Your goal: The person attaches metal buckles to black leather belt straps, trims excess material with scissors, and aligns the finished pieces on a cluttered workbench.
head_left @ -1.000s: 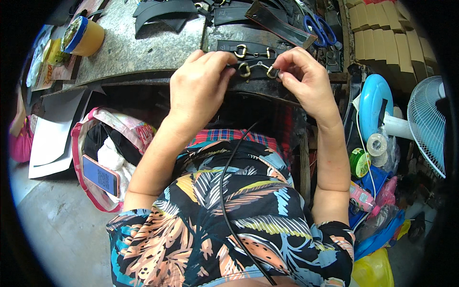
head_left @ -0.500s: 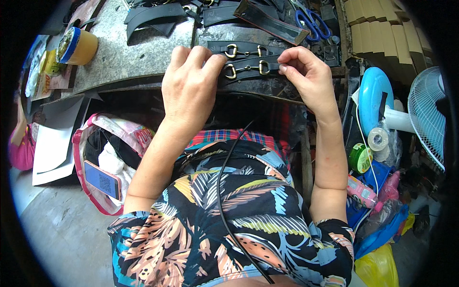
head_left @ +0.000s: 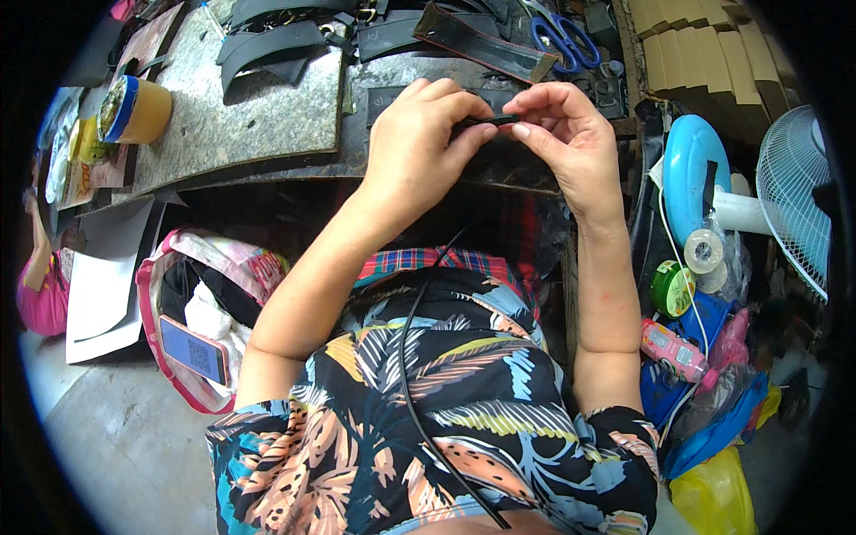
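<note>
My left hand (head_left: 415,138) and my right hand (head_left: 571,134) face each other over the front of the workbench. Between their fingertips they pinch a small dark leather strap (head_left: 499,119), seen nearly edge-on. Its metal fitting is hidden by my fingers. Behind my left hand, another black strap (head_left: 382,98) lies on the bench, mostly covered by the hands. Farther back are several curved black leather pieces (head_left: 272,49) and a long dark strip with a reddish edge (head_left: 486,49).
Blue-handled scissors (head_left: 566,43) lie at the back right. A grey stone slab (head_left: 259,111) and a blue-lidded jar (head_left: 143,111) are on the left. To the right stand a fan (head_left: 794,201) and stacked tan pieces (head_left: 704,62). A bag with a phone (head_left: 194,349) sits below left.
One strap with a gold-coloured metal bit has been lifted off the bench and turned edge-on between my fingers. My left hand has moved right, closer to my right hand.
</note>
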The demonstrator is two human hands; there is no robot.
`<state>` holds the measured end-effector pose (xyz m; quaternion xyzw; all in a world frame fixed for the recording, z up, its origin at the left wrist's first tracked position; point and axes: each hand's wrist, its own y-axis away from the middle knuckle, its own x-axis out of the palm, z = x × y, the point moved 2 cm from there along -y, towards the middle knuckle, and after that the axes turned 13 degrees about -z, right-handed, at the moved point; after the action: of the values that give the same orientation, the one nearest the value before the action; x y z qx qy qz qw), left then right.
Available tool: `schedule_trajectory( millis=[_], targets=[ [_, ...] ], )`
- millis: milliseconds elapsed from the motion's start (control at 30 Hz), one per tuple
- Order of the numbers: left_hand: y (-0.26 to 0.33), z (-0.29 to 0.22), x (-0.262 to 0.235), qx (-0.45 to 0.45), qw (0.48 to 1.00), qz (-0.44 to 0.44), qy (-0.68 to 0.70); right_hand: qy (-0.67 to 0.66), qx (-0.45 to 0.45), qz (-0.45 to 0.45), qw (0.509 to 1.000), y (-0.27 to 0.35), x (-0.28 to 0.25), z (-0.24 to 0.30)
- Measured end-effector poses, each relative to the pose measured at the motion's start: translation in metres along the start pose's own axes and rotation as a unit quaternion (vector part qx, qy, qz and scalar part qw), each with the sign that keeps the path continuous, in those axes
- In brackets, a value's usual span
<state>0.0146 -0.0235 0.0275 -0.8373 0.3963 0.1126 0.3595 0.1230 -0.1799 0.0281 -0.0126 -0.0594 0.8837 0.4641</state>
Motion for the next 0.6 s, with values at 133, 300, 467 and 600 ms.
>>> schedule_trajectory(
  millis=[133,300,467,600],
  targets=[
    [-0.002,0.002,-0.004,-0.029,0.999,0.041,-0.006,0.022,0.041,-0.013,0.999,0.004,0.000,0.002],
    [-0.002,0.002,-0.004,-0.034,0.997,0.063,0.010,0.111,0.053,-0.012,0.992,0.001,-0.001,0.001],
    [-0.004,0.010,-0.005,-0.057,0.991,0.051,0.107,0.052,0.106,-0.015,0.993,-0.004,-0.002,-0.002],
    [-0.005,0.014,-0.006,-0.050,0.991,0.080,0.092,0.008,0.105,-0.005,0.994,-0.005,-0.002,-0.001]
  ],
)
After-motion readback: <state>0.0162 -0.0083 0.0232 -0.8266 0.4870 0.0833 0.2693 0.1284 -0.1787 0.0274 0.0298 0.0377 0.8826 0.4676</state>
